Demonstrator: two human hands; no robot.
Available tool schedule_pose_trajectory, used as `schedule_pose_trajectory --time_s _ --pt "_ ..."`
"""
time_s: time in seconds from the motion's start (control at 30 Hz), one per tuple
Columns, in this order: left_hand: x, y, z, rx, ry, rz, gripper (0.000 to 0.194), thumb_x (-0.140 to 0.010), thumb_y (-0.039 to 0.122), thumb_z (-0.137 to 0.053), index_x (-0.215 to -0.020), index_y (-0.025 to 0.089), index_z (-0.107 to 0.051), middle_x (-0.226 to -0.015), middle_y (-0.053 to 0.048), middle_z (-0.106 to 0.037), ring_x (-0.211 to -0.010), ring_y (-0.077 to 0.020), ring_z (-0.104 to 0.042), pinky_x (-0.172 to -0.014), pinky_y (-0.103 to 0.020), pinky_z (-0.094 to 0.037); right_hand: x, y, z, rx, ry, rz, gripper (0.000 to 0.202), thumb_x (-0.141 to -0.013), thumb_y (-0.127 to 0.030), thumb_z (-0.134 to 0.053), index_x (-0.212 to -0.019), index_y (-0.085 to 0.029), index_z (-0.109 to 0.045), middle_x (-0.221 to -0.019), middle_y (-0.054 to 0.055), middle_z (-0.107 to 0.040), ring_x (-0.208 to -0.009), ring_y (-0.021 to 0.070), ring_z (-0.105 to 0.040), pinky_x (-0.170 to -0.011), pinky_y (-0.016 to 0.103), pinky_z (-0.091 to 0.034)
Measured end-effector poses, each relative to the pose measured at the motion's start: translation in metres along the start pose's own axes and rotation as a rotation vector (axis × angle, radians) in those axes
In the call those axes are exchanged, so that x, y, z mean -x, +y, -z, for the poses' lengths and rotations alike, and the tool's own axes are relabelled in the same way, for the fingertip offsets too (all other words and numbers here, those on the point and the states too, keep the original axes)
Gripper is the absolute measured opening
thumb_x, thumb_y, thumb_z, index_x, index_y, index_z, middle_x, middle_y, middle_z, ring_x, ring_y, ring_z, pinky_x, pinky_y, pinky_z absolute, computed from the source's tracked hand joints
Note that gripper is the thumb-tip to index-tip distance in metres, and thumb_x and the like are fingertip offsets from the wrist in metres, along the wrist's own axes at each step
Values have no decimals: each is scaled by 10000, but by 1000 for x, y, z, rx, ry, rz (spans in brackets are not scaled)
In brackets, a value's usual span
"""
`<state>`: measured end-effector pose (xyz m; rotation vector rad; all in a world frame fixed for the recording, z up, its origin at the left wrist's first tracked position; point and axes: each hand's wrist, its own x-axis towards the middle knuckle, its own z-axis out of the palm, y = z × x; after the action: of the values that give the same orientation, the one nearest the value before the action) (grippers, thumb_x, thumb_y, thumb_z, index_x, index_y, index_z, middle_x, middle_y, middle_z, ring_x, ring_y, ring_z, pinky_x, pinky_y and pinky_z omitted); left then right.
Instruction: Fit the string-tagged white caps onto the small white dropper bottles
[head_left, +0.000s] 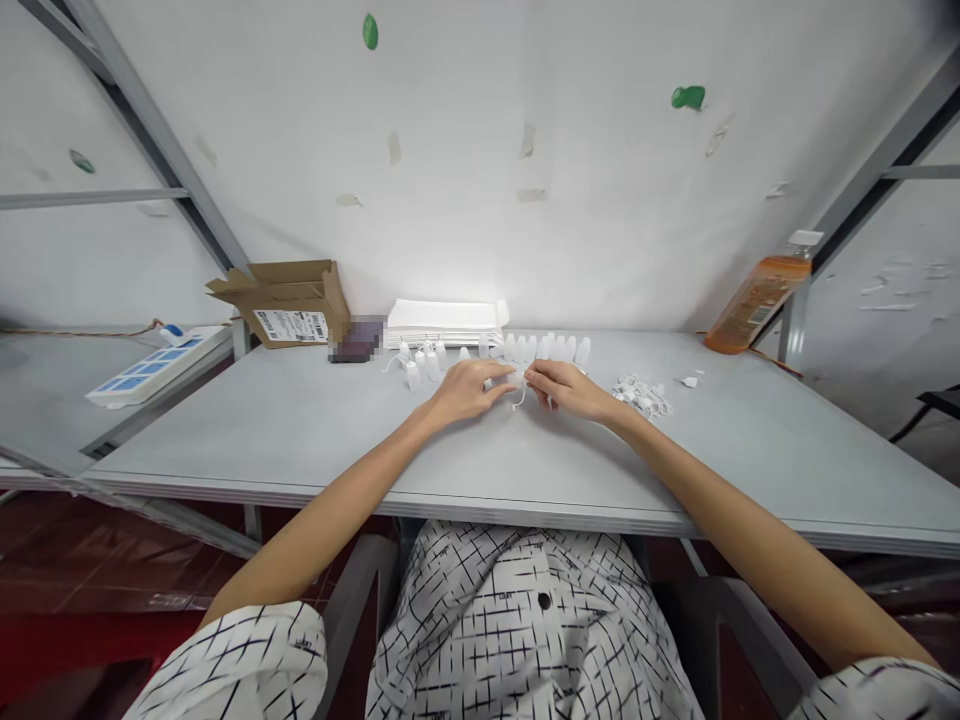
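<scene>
My left hand point(471, 388) is closed in a pinch, thumb and fingers around a small translucent white bottle point(496, 381) lying sideways between them. My right hand point(564, 386) meets it from the other side, its fingertips closed on a small white cap at the bottle's end. A thin curled white strap point(519, 399) hangs down from the cap. Behind both hands stands a row of several small white bottles point(550, 347). Left of my left hand are several similar bottles point(431, 364) with caps on. A pile of loose white caps with straps point(643, 396) lies right of my right hand.
A stack of white trays or cartons point(445, 318) rests against the wall. An open cardboard box point(292, 300) and a blurred dark item point(358, 340) are at back left. An orange liquid bottle point(759, 303) leans at back right. A power strip point(161, 365) lies far left.
</scene>
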<state>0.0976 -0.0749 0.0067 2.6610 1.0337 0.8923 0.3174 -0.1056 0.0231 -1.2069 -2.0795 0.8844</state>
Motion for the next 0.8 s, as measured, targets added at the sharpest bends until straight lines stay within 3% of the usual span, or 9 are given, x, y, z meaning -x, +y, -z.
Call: schedule_pose_trajectory --time_s 0.1,0.3,0.5,0.67,0.8 --pt "0 0 0 -20 44 6 306 -901 396 -674 -1107 191 -769 -1007 -65 -779 -762 -181 -675 -711 -294 -512 -2 2 -2 -114 -16 -19 378 -975 -508 -449 -746 -207 -462 -642 -7 -512 -561 144 -522 -547 291 -437" --pt "-2 1 -2 43 83 -16 284 -870 361 -714 -1085 188 -777 -980 -66 -780 -848 -192 -684 -731 -287 -518 -4 4 -2 -140 37 -13 523 -950 -640 -431 -698 -186 -492 -701 20 -547 -544 123 -515 -506 278 -422" --pt "-4 0 -1 86 102 55 321 -877 396 -683 -1099 181 -772 -999 -65 -786 -785 -182 -674 -694 -281 -519 0 -1 3 -115 86 49 401 -875 -571 -626 -922 -174 -604 -832 39 -616 -580 118 -569 -488 251 -447" --pt "-4 0 0 45 85 40 310 -876 396 -679 -1087 191 -780 -989 -61 -787 -734 -175 -665 -677 -283 -511 0 0 3 -41 59 117 398 -924 -571 -546 -963 -179 -599 -833 37 -606 -595 126 -585 -467 238 -427" --pt "-4 0 -1 76 98 42 311 -870 397 -695 -1093 199 -783 -984 -60 -788 -729 -167 -665 -691 -282 -521 2 -2 1 4 51 126 420 -951 -587 -485 -869 -185 -573 -675 -2 -553 -561 128 -533 -520 255 -424"
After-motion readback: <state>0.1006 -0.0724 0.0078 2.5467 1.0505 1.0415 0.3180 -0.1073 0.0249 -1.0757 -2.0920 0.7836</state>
